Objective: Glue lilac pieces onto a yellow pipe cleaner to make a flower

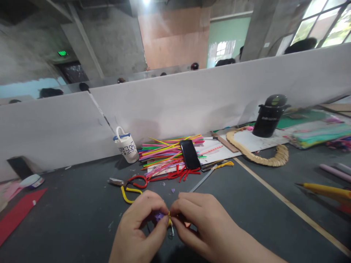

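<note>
There it is at six o'clock, the small piece (158, 217) between your hands just above the dark bench (79, 215): crumpled-looking purple, half hidden, a bit of yellow at your fingertips, something thin and shiny dangling below. Your left hand (144, 224) pinches it, your right hand (201, 215) nips the yellow bit, and the red-and-yellow scissors (124, 183) lie at ten o'clock from it, the black phone (190, 154) at one.

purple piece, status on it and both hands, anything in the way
Left hand holding purple piece. Right hand pinching alongside, at yellow bit. Scissors close, just beyond left hand.
</note>
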Motion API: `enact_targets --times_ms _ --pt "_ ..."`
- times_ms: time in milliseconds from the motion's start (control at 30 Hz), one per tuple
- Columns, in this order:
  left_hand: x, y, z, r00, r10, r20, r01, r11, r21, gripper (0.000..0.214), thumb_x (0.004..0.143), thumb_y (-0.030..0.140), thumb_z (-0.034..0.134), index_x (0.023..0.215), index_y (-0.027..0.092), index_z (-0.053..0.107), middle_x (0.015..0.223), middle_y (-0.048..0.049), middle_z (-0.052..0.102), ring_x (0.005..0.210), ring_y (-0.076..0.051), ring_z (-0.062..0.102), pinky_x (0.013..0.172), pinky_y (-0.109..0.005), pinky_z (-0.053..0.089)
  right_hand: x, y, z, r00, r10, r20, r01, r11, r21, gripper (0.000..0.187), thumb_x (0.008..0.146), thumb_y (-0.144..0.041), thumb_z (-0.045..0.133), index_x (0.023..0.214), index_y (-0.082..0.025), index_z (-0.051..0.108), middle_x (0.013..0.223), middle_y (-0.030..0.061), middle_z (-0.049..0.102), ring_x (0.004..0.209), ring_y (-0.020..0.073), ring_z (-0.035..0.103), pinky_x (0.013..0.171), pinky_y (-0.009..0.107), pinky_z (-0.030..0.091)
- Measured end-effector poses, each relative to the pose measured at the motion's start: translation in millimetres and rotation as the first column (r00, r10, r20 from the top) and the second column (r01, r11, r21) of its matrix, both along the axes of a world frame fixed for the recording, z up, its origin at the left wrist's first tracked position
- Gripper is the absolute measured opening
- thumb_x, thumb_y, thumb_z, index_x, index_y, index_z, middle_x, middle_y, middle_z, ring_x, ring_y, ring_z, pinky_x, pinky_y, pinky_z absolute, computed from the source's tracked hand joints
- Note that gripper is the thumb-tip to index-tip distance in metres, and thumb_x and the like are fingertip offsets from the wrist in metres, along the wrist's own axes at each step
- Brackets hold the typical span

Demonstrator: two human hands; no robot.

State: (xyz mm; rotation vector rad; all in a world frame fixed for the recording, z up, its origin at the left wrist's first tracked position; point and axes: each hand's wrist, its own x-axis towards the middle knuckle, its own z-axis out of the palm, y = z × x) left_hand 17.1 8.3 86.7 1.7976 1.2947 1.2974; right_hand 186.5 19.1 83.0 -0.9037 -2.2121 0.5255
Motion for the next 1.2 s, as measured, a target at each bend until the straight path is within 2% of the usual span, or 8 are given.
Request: enact_targets --times_ms 433,533,600,700,767,800,1000,1200 --pt "1 -1 6.8 0.999 0.017 -0.042 -0.018 1.0 -0.016 0.015 0.071 0.014 0.06 0.061 0.025 0.064 0.066 0.0035 0.062 0.061 -0.014 0.056 0.061 -0.022 0.043 -1 2 -2.5 0.999 -0.007 -0.034 0.006 1.0 -0.012 0.011 0.084 -0.012 0.054 0.077 -0.016 0.061 0.067 -0.0008 0.058 0.056 0.0093 0.05 0.053 0.019 0.033" --pt "0 -2 4.4 1.0 0.024 -0.002 -0.024 0.999 -0.042 0.015 0.072 0.014 0.062 0.062 0.025 0.065 0.068 0.0035 0.062 0.065 -0.014 0.057 0.063 -0.022 0.044 -1 4 -2.9 0.997 0.0 -0.076 -0.003 0.999 -0.043 0.01 0.084 -0.012 0.054 0.079 -0.016 0.062 0.068 -0.0012 0.058 0.057 0.009 0.049 0.053 0.019 0.033" --pt "-1 -1 1.0 0.989 0.048 0.142 -0.03 0.991 -0.127 0.016 0.068 0.015 0.068 0.078 0.028 0.071 0.077 0.0032 0.066 0.07 -0.014 0.06 0.067 -0.023 0.046 0 7 -3.0 0.989 -0.009 -0.148 -0.009 0.992 -0.122 0.01 0.083 -0.012 0.055 0.078 -0.017 0.063 0.067 -0.0019 0.058 0.056 0.0087 0.049 0.053 0.019 0.034" --pt "-3 8 -6.0 0.909 0.089 0.406 0.04 0.954 -0.298 0.064 0.062 0.014 0.077 0.12 0.035 0.06 0.104 0.0018 0.067 0.064 -0.011 0.058 0.06 -0.022 0.048 0 16 -4.1 0.937 -0.12 -0.328 0.016 0.953 -0.304 0.008 0.079 -0.016 0.056 0.074 -0.017 0.061 0.063 -0.0028 0.057 0.054 0.009 0.048 0.051 0.019 0.035" --pt "-4 16 -11.4 0.895 0.08 0.439 0.106 0.917 -0.384 0.037 0.065 0.019 0.078 0.101 0.025 0.071 0.093 -0.0001 0.067 0.058 -0.008 0.053 0.051 -0.018 0.042 -3 23 -6.6 0.896 -0.195 -0.398 0.032 0.924 -0.381 0.008 0.08 -0.021 0.055 0.074 -0.018 0.06 0.062 -0.0025 0.058 0.053 0.0096 0.049 0.05 0.019 0.038" --pt "-3 20 -14.0 0.884 0.11 0.455 0.099 0.906 -0.411 0.022 0.065 0.02 0.078 0.087 0.02 0.075 0.091 -0.0016 0.066 0.062 -0.009 0.053 0.054 -0.018 0.043 -5 27 -8.5 0.888 -0.213 -0.408 0.039 0.918 -0.394 0.009 0.08 -0.023 0.055 0.075 -0.018 0.06 0.063 -0.0022 0.058 0.053 0.0098 0.05 0.05 0.019 0.04" --pt "6 34 -25.5 0.782 0.189 0.594 0.116 0.892 -0.437 0.02 0.063 0.026 0.08 0.082 0.02 0.074 0.064 0.0032 0.062 0.056 -0.008 0.047 0.052 -0.017 0.038 -28 39 -23.5 0.877 -0.274 -0.395 0.116 0.919 -0.378 0.008 0.078 -0.022 0.054 0.074 -0.018 0.06 0.064 -0.0021 0.061 0.056 0.0107 0.053 0.052 0.02 0.042" --pt "5 38 -27.0 0.723 0.259 0.64 0.105 0.875 -0.473 0.021 0.059 0.027 0.08 0.075 0.017 0.071 0.064 0.0039 0.061 0.053 -0.005 0.047 0.051 -0.015 0.039 -38 37 -27.1 0.927 -0.25 -0.28 0.155 0.934 -0.322 0.011 0.081 -0.014 0.055 0.081 -0.018 0.066 0.071 -0.0016 0.067 0.061 0.0107 0.058 0.058 0.02 0.045"
